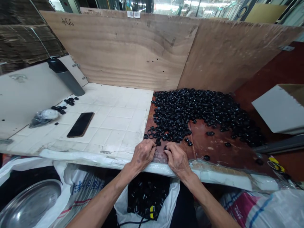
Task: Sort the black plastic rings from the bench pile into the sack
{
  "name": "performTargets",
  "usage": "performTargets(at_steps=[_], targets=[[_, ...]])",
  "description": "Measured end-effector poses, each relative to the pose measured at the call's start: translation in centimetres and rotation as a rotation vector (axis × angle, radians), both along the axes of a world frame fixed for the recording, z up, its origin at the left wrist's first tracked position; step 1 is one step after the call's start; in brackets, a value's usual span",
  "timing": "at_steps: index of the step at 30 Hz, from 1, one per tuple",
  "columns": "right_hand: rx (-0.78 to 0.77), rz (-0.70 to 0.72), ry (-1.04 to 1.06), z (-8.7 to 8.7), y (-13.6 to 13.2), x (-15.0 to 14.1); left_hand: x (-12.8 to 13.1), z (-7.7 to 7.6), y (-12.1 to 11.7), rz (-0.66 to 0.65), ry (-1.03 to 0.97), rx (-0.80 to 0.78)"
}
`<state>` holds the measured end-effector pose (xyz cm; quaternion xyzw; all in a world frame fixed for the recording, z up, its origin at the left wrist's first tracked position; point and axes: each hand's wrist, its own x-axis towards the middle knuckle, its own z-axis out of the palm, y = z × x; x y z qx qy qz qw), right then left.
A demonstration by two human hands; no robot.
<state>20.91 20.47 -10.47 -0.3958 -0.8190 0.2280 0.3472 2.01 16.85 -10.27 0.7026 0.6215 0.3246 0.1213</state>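
Observation:
My left hand (pixel 144 154) is closed at the near edge of the brown board, fingers curled; whatever they hold, if anything, is hidden. A small black round part (pixel 158 142) lies right at its fingertips. Beside it, my right hand (pixel 177 158) pinches another small black plastic part (pixel 165 148) between thumb and forefinger. Beyond both hands spreads a big heap of black ring-like plastic parts (pixel 190 107) on the brown board (pixel 201 139). Below the table edge, between my forearms, a white sack (pixel 174 198) stands open with many black parts (pixel 144 196) inside.
A phone (pixel 80 124), a plastic bag (pixel 44 117) and a dark bottle (pixel 67 77) sit on the white left surface. A plywood wall (pixel 123 50) closes off the back. At right are a white box (pixel 280 109) and yellow-handled scissors (pixel 276 164). A metal basin (pixel 30 202) is lower left.

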Motion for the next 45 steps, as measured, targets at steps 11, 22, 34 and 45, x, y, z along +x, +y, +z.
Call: performTargets(at_steps=[11,22,34,45], targets=[[-0.493,0.097,0.451,-0.4,-1.2,-1.9,-0.6,0.1,-1.4,-0.029,-0.604,-0.024],[-0.274,0.119,0.377,0.9,-1.4,-1.8,-0.3,0.3,-2.0,-0.074,-0.931,-0.18],[-0.256,0.046,0.361,2.2,-2.2,-1.9,-0.6,1.1,-2.1,-0.159,-0.719,0.075],[-0.074,-0.014,0.169,1.8,-2.3,-2.1,-0.5,0.6,-2.2,-0.173,-0.67,0.122]])
